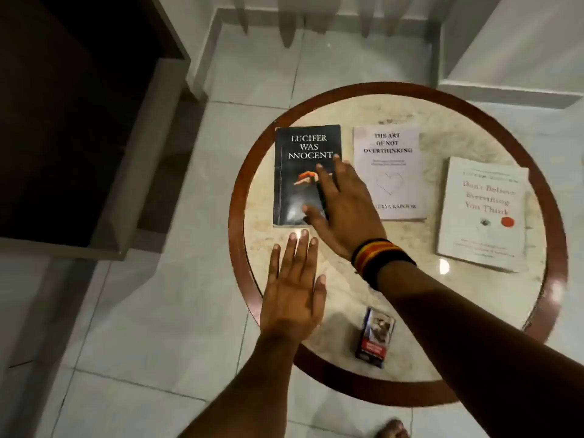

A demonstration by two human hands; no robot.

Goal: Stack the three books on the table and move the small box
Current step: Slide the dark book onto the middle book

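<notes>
Three books lie flat side by side on the round marble table [410, 298]. A black book [300, 181] is at the left, a pale lilac book [390, 159] in the middle and a white book [483, 213] at the right. My right hand [344, 203], fingers spread, rests over the black book's right edge and covers its lower right corner. My left hand [294, 289] hovers flat with fingers apart just below that book, holding nothing. A small dark box [376, 338] lies near the table's front edge, between my forearms.
The table has a raised reddish wooden rim [240, 191]. White floor tiles [151, 327] surround it. A dark cabinet [63, 121] stands to the left, and white furniture [518, 58] at the back right. A bare foot [392, 429] shows at the bottom edge.
</notes>
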